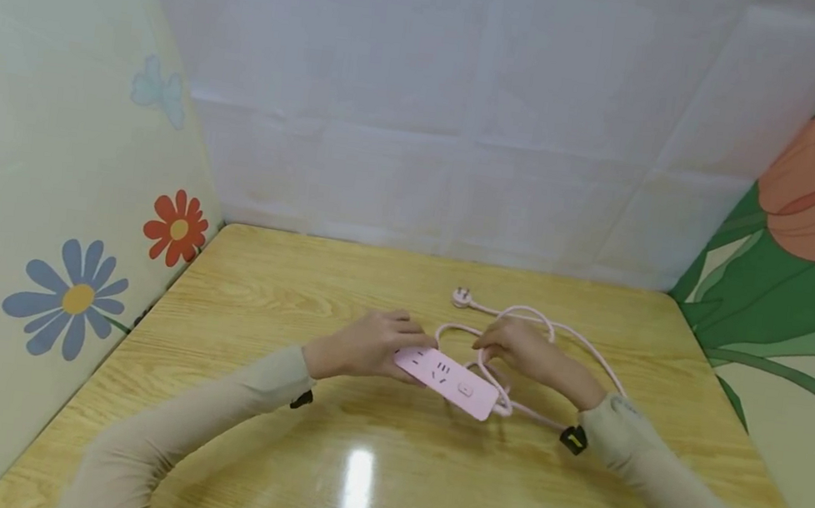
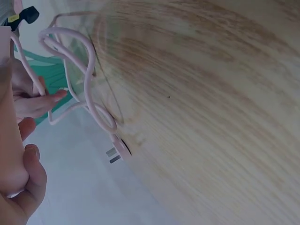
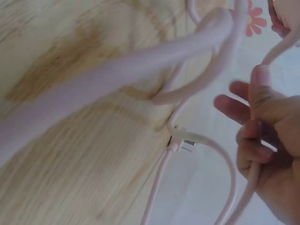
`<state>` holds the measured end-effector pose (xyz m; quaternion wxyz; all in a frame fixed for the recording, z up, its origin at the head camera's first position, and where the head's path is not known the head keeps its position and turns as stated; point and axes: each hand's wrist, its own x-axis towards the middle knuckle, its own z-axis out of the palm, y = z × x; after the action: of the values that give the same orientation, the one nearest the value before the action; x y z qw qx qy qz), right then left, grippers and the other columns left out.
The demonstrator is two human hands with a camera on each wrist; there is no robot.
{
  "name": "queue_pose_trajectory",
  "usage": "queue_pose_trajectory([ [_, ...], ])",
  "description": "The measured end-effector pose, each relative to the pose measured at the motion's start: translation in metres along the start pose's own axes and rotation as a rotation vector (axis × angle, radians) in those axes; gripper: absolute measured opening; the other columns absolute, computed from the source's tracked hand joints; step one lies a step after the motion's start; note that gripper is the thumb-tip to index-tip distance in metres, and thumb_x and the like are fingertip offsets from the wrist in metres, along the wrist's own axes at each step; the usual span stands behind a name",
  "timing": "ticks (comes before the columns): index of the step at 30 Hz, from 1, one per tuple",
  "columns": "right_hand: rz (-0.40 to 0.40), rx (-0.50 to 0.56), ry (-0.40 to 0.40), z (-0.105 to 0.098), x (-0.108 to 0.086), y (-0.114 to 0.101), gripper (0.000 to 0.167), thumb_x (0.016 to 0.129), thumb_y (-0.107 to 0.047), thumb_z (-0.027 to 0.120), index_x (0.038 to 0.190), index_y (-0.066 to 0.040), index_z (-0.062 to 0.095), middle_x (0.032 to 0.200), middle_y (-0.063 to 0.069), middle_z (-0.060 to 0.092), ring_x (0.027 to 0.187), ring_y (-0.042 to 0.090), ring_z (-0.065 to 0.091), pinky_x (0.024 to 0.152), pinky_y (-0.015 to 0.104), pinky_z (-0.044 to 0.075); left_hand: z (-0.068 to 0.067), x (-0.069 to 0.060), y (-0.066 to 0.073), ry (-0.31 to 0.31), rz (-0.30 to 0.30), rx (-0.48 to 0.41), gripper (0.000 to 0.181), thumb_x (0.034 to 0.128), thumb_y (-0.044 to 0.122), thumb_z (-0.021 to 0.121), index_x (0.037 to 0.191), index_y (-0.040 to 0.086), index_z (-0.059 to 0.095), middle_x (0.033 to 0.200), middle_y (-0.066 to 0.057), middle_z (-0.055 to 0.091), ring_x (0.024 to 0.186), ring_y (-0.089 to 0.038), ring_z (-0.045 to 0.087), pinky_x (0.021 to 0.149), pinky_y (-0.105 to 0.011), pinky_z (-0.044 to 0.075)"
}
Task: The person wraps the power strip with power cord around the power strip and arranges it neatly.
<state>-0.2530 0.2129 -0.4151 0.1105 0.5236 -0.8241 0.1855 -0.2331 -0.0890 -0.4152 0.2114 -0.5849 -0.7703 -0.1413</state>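
A pink power strip (image 1: 449, 379) is held tilted above the wooden table, its sockets and switch facing up. My left hand (image 1: 376, 343) grips its left end; in the left wrist view that hand (image 2: 21, 187) is at the left edge. To the right of the strip, my right hand (image 1: 528, 352) pinches the pink cord. The right wrist view shows the cord (image 3: 253, 180) running through the curled fingers of the right hand (image 3: 276, 136). The plug (image 1: 461, 297) lies farther back on the table, prongs showing; it also appears in the left wrist view (image 2: 121, 149).
Loops of cord (image 1: 595, 355) spread over the right part of the wooden table (image 1: 282, 290). A pale cloth (image 1: 422, 122) hangs behind the table's back edge. Flower-printed panels stand at the left (image 1: 33, 161) and right (image 1: 804, 349).
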Motion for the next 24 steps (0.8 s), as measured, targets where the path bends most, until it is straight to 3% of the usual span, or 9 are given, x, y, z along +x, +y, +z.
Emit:
queue_pose_trajectory([
  [4, 0.047, -0.104, 0.065, 0.002, 0.001, -0.002, 0.015, 0.078, -0.016, 0.081, 0.087, -0.005, 0.076, 0.081, 0.003, 0.071, 0.07, 0.018, 0.066, 0.063, 0.033, 0.055, 0.003, 0.001, 0.003, 0.015, -0.031, -0.028, 0.055, 0.0766, 0.046, 0.083, 0.117, 0.011, 0.07, 0.102, -0.003, 0.07, 0.088, -0.016, 0.063, 0.075, -0.021, 0.051],
  [10, 0.026, -0.156, 0.158, -0.002, 0.006, -0.004, 0.017, 0.072, -0.022, 0.086, 0.075, -0.014, 0.071, 0.071, -0.006, 0.066, 0.057, 0.008, 0.059, 0.052, 0.025, 0.05, 0.006, 0.003, 0.007, 0.028, -0.047, -0.047, 0.055, 0.0774, 0.045, 0.083, 0.118, 0.01, 0.071, 0.102, -0.003, 0.071, 0.088, -0.017, 0.064, 0.075, -0.022, 0.052],
  [17, 0.025, -0.182, 0.159, -0.001, 0.01, -0.011, 0.017, 0.075, -0.016, 0.086, 0.08, -0.01, 0.071, 0.075, -0.003, 0.067, 0.062, 0.011, 0.063, 0.055, 0.024, 0.052, 0.013, -0.002, 0.011, -0.049, -0.074, 0.03, 0.053, 0.0792, 0.044, 0.082, 0.122, 0.015, 0.07, 0.104, -0.001, 0.071, 0.084, -0.016, 0.063, 0.07, -0.023, 0.051],
  [24, -0.04, -0.221, 0.261, 0.0, 0.014, -0.014, 0.021, 0.071, -0.012, 0.087, 0.082, -0.005, 0.07, 0.074, 0.002, 0.068, 0.06, 0.017, 0.064, 0.053, 0.029, 0.054, 0.016, -0.008, 0.012, -0.033, -0.122, 0.02, 0.057, 0.0768, 0.044, 0.084, 0.122, 0.013, 0.07, 0.099, -0.002, 0.071, 0.078, -0.016, 0.063, 0.067, -0.024, 0.051],
])
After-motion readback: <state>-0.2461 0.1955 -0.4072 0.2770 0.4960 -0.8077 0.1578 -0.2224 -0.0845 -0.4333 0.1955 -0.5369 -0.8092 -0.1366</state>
